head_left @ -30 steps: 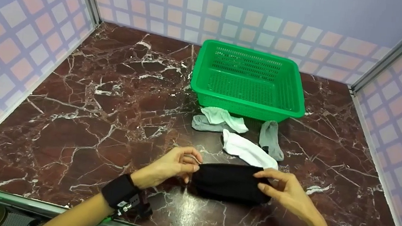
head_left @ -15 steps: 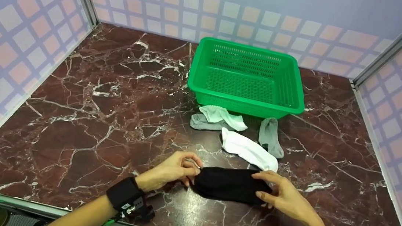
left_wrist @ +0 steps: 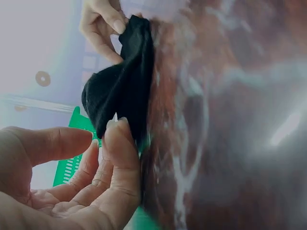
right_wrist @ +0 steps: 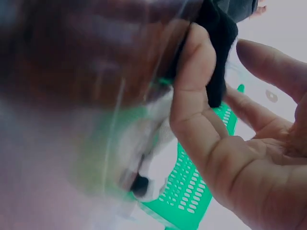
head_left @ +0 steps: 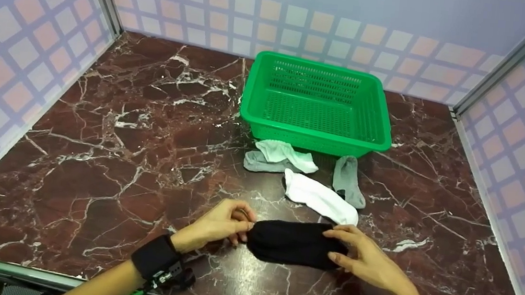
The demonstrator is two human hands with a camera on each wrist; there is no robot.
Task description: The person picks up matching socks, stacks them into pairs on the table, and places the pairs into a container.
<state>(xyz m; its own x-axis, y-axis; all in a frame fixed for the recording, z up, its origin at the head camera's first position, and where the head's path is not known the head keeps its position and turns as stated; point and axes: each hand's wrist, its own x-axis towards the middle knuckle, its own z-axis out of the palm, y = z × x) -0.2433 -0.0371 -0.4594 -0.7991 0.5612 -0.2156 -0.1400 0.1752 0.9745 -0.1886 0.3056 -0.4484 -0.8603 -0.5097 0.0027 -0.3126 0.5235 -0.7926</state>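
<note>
Left hand [head_left: 217,223] touches the near-flat black fabric sock's [head_left: 289,243] left end, pinch unclear; right hand [head_left: 369,261] holds the other end. Sock lies between them, long axis hand to hand, neither nearer; green perforated plastic basket [head_left: 312,133] beyond.

Glare marks the glossy tabletop [head_left: 184,159], and both wrist views are hazy, partly blurred.

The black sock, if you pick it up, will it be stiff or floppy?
The black sock would probably flop, since its cloth creases softly. It's likely light, seeming all fabric, and unlikely to roll with that flattish shape.
</note>
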